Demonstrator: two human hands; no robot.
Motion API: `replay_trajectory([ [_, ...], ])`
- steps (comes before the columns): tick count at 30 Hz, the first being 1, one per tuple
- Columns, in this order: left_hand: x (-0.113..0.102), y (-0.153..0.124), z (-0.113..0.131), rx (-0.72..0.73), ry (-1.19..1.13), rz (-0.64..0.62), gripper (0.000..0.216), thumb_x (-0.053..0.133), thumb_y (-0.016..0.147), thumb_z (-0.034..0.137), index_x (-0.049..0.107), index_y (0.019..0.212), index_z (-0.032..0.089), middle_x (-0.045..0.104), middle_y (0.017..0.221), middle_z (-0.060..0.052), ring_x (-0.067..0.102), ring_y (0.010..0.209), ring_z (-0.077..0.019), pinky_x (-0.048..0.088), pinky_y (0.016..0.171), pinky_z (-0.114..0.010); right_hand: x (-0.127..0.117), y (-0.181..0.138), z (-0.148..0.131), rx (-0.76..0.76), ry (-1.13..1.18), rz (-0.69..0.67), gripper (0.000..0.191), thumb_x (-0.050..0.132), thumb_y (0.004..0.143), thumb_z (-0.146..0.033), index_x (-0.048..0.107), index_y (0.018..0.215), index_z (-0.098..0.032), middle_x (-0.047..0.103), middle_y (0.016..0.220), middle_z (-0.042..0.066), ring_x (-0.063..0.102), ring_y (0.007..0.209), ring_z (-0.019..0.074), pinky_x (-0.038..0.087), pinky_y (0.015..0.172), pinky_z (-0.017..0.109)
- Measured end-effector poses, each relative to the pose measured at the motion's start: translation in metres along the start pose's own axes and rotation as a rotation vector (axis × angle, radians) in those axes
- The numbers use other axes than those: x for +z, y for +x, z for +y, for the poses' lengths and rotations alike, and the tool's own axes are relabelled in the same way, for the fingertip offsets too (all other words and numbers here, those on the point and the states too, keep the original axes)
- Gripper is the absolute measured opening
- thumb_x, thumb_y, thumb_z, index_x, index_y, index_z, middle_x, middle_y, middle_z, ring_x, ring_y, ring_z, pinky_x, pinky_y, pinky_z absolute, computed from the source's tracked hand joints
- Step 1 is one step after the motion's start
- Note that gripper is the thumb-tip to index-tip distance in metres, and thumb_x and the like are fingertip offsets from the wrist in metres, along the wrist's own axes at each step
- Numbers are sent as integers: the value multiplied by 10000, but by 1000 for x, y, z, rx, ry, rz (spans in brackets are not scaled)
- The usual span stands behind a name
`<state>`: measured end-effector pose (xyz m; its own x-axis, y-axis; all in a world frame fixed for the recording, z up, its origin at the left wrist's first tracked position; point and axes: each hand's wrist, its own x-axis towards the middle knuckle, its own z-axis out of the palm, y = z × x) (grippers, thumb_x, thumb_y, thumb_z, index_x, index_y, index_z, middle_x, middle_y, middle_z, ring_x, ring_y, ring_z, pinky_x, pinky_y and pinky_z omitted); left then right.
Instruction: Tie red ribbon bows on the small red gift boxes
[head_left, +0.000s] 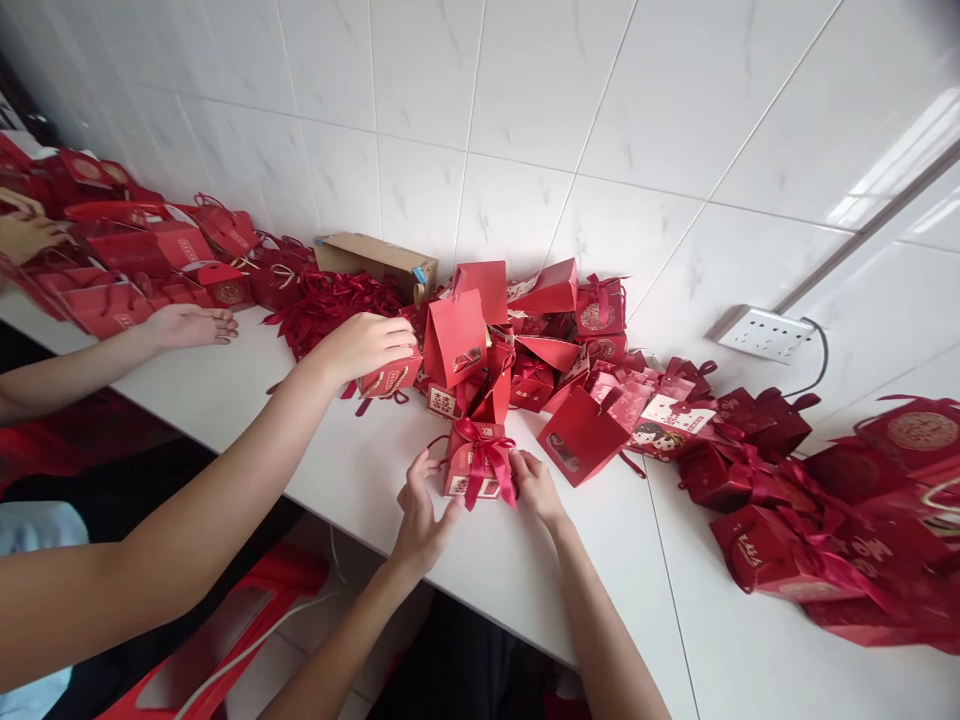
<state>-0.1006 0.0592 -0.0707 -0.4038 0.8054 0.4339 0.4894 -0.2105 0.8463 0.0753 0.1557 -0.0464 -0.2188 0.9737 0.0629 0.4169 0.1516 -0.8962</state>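
A small red gift box [461,462] with a red ribbon bow [486,460] on its front stands upright on the white table in front of me. My left hand [421,520] is at its left side, thumb and fingers apart, with a thin cord handle by the fingertips. On the right side, my right hand [534,484] has its fingers bent against the box's edge, holding it there. Just to the left, a co-worker's hand [367,345] grips another red box [391,376]. The co-worker's other hand [196,326] is stretched out over the table.
Red gift boxes [585,435] lie heaped against the tiled wall, beside a pile of red ribbons [330,310] and a cardboard box [375,255]. Finished-looking boxes with bows [780,550] stand at right. A power strip [765,335] hangs on the wall. A red stool [225,640] is below.
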Motion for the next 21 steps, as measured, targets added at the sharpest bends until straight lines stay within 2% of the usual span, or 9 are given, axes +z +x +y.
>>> replay_trajectory([
  [2, -2, 7, 0, -68, -107, -35, 520, 560, 807, 492, 397, 1273, 325, 551, 1187, -94, 552, 1122, -331, 485, 922, -551, -9, -1, -1, 51, 81, 2, 554, 241, 880, -624, 545, 785, -171, 619, 711, 69, 604, 655, 188, 510, 627, 313],
  [4, -2, 19, 1, -120, -180, -83, 475, 521, 834, 501, 437, 1236, 263, 506, 1265, -114, 499, 1198, -327, 480, 952, -510, -14, -6, -5, 74, 143, 33, 574, 208, 883, -632, 531, 900, -158, 626, 771, 80, 614, 678, 182, 520, 640, 314],
  [7, 4, 37, 5, -146, -222, -153, 522, 465, 869, 495, 388, 1298, 207, 421, 1387, -138, 419, 1291, -330, 435, 1008, -510, -13, -22, -17, 57, 198, 43, 544, 268, 872, -652, 504, 970, -172, 621, 849, 74, 611, 729, 172, 524, 676, 311],
  [9, 9, 42, 11, -152, -246, -206, 561, 468, 865, 488, 349, 1331, 198, 423, 1402, -141, 418, 1301, -326, 418, 1024, -520, -10, -35, -25, 36, 217, 14, 498, 340, 861, -651, 509, 901, -184, 614, 823, 50, 603, 731, 165, 522, 699, 309],
  [11, 12, 41, 18, -146, -263, -281, 576, 496, 844, 478, 356, 1325, 193, 454, 1382, -141, 433, 1293, -323, 411, 1034, -516, -9, -50, -32, 41, 228, -36, 446, 420, 851, -626, 496, 803, -189, 600, 750, 27, 595, 688, 156, 521, 684, 301],
  [14, 11, 28, 29, -124, -276, -415, 559, 511, 826, 459, 382, 1290, 176, 470, 1347, -155, 451, 1274, -318, 394, 1049, -504, -17, -71, -38, 98, 208, -74, 403, 497, 839, -580, 445, 717, -201, 555, 640, -4, 554, 576, 136, 493, 551, 261],
  [18, 0, 9, 47, -89, -235, -587, 639, 526, 820, 458, 302, 1343, 168, 438, 1333, -179, 486, 1224, -305, 433, 1004, -482, -38, -95, -43, 125, 135, 9, 373, 541, 824, -554, 441, 725, -209, 547, 670, 0, 555, 594, 143, 461, 494, 241],
  [21, -8, 14, 63, 39, -98, -559, 602, 535, 813, 444, 356, 1320, 173, 455, 1292, -158, 475, 1210, -292, 413, 1013, -464, -51, -104, -50, 103, 37, 4, 353, 606, 792, -528, 459, 755, -209, 539, 643, -18, 531, 566, 131, 427, 502, 232],
])
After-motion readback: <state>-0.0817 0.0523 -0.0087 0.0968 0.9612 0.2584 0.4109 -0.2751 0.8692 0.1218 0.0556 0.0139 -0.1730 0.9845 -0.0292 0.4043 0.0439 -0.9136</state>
